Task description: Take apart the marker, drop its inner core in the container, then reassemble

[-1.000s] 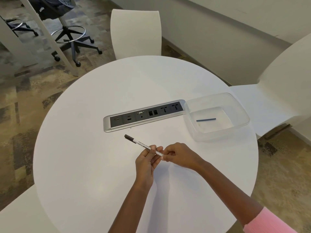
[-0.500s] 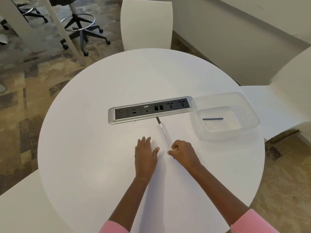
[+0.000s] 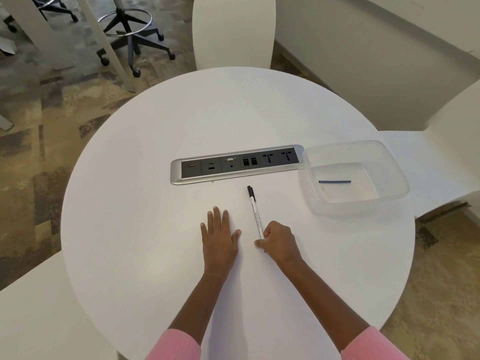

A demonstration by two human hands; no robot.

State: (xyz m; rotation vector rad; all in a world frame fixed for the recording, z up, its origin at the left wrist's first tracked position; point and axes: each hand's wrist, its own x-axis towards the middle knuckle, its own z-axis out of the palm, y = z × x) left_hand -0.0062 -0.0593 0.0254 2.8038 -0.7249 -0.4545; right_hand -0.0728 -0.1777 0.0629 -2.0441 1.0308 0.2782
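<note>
One round white table [image 3: 161,178] filling most of the view, glossy and bare apart from a few things. Set into its middle, a long silver power strip with dark sockets and ports [image 3: 237,163]; port markings too small to read. At its right end, touching it, a clear shallow plastic container [image 3: 389,203] near the right edge, with a short dark-blue inner core [image 3: 334,181] lying flat on its floor. Around the table: three white moulded chairs, one far [image 3: 233,29], one right [image 3: 441,141], one near left [image 3: 33,307]. Mottled brown and grey carpet [image 3: 39,126] below, a black swivel stool base [image 3: 130,35] at far left, a pale wall along the far right.

Left hand [image 3: 219,236] flat on the tabletop, palm down, fingers loosely spread, touching nothing else. Right hand [image 3: 279,241] curled, thumb and forefinger pinching the near end of a slim white marker with a black cap [image 3: 254,210]; cap pointing far, towards the strip. Fine black print along the barrel, not legible. Pink sleeve cuffs [image 3: 174,345] at the near edge.
</note>
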